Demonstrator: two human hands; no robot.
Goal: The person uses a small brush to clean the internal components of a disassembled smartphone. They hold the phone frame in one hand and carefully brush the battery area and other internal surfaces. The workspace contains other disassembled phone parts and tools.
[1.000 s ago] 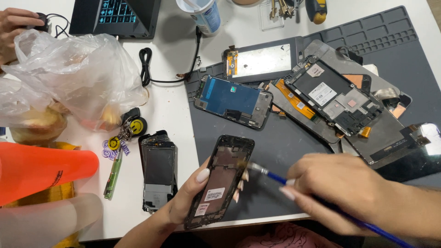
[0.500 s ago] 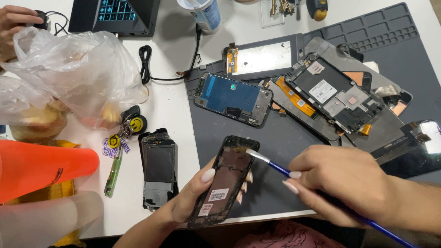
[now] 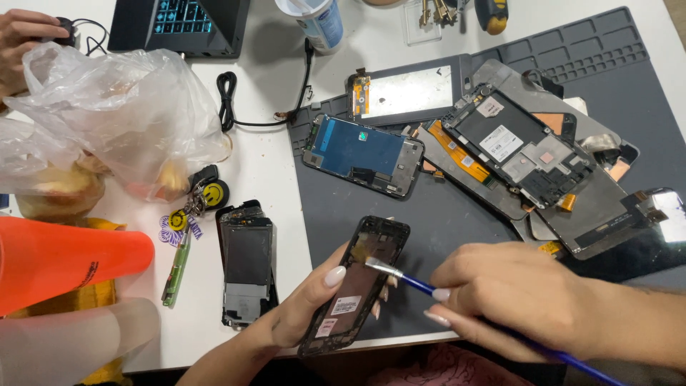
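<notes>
A phone-repair workbench: grey work mat (image 3: pixel 443 221) strewn with dismantled phones (image 3: pixel 525 154).

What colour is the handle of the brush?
Blue, with a silver ferrule; the brush shows in the head view.

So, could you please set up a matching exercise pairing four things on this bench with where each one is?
Things:
1. paintbrush
2. phone frame
3. orange cone
4. plastic bag

Places:
A. lying at the table's left edge
B. held in the left hand
C. held in the right hand
D. on the white table, upper left

Pairs: 1-C, 2-B, 3-A, 4-D
</notes>
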